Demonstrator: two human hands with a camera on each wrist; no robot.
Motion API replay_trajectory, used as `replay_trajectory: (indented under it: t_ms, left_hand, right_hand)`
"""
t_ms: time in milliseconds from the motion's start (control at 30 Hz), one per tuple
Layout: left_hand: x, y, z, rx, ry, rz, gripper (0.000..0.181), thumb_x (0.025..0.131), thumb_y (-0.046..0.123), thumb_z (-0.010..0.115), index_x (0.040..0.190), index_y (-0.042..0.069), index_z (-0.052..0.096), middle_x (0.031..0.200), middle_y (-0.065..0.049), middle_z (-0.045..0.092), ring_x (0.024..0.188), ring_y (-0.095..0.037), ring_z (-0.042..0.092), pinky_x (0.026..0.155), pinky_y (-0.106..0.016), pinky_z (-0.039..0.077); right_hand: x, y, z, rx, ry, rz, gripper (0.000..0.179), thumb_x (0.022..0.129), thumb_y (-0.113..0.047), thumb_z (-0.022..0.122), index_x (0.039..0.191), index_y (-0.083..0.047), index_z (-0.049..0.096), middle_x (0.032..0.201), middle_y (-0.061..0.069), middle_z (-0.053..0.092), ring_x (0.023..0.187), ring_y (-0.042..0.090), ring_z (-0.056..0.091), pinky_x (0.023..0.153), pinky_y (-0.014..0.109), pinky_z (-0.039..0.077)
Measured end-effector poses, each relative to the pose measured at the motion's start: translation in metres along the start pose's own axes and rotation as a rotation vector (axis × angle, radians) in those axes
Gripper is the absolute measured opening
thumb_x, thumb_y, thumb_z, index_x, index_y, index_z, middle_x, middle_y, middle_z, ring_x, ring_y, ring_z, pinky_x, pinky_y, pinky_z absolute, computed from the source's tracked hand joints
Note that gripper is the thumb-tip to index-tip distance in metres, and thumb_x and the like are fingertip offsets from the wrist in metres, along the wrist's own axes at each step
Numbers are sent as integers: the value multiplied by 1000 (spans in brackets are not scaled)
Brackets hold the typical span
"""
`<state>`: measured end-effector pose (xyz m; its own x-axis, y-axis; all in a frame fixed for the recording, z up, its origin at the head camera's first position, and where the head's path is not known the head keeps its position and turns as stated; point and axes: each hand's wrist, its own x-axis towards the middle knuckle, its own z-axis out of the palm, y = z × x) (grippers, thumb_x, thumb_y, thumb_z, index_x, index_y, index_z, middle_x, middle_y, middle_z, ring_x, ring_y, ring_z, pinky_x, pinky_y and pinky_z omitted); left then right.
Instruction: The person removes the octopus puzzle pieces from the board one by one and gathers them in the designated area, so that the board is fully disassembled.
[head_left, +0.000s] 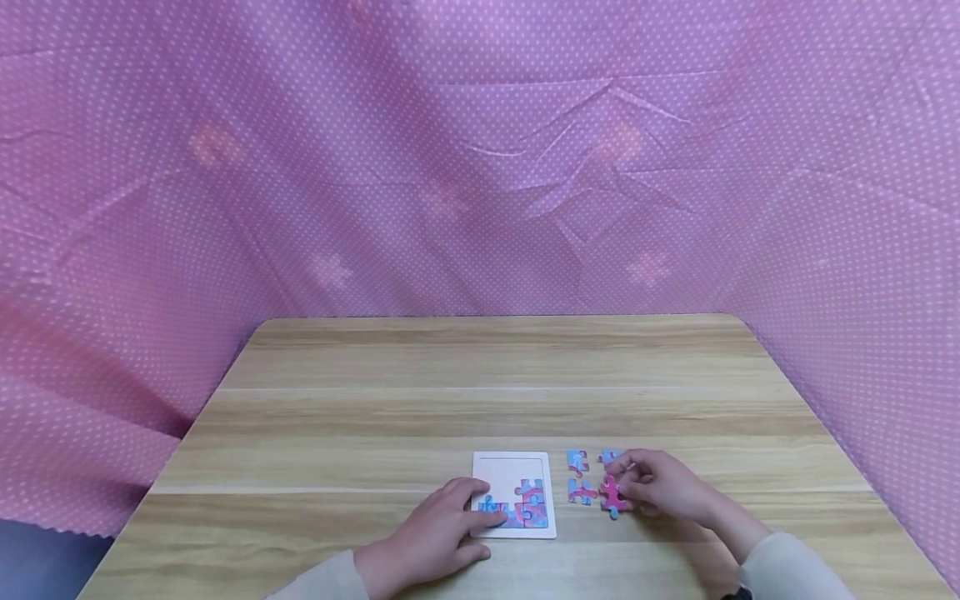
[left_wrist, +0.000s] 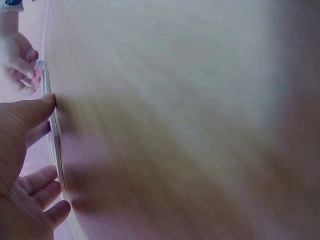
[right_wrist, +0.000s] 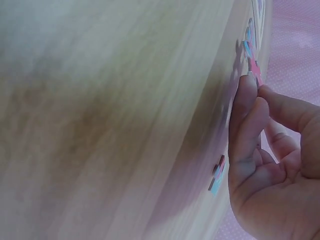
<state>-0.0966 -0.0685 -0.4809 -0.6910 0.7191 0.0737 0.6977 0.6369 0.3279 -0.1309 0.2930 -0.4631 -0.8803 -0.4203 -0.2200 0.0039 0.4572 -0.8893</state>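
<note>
Runs in light and brown wood-grain bands along the far edge of the table [head_left: 375,400], with both far corners rounded. Closed in, beyond the far edge and along the left and right edges, by a pink cloth [head_left: 450,167] with small white dots. Creased sharply above the right half of the far edge; folded deeply beside the left edge. Marked above the far edge with blurred flower shapes [head_left: 648,267], some low, others higher. Ends in a wavy hem [head_left: 60,527] off the near-left corner, above an unclear grey-blue patch [head_left: 37,562].
</note>
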Motion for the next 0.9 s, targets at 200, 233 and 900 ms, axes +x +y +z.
replay_trajectory:
  t_ms: [200, 233, 900]
  left_hand:
    - [0, -1, 1, 8, 12, 7, 42, 86, 38, 69, 127, 31, 63, 135, -10, 48, 124, -25, 42, 99, -46, 40]
    - [0, -1, 1, 10, 15, 9, 42, 86, 38, 69, 127, 31, 63, 134, -10, 48, 124, -25, 42, 98, -46, 40]
    - [0, -1, 0, -7, 9, 5, 42, 87, 38, 67, 128, 31, 61, 136, -10, 47, 126, -25, 41, 100, -47, 38]
  right_hand:
    - [-3, 0, -1, -48, 22, 7, 18, 88, -5, 64, 106, -1, 62, 81, 7, 61, 59, 15, 53, 47, 23, 47]
    - [-3, 0, -1, -53, 27, 7, 18, 88, -5, 64, 105, -1, 63, 81, 7, 61, 60, 15, 53, 47, 23, 47]
    - [-1, -5, -2, -185, 115, 0, 15, 86, -1, 65, 101, -1, 65, 80, 4, 61, 67, 18, 59, 53, 27, 51]
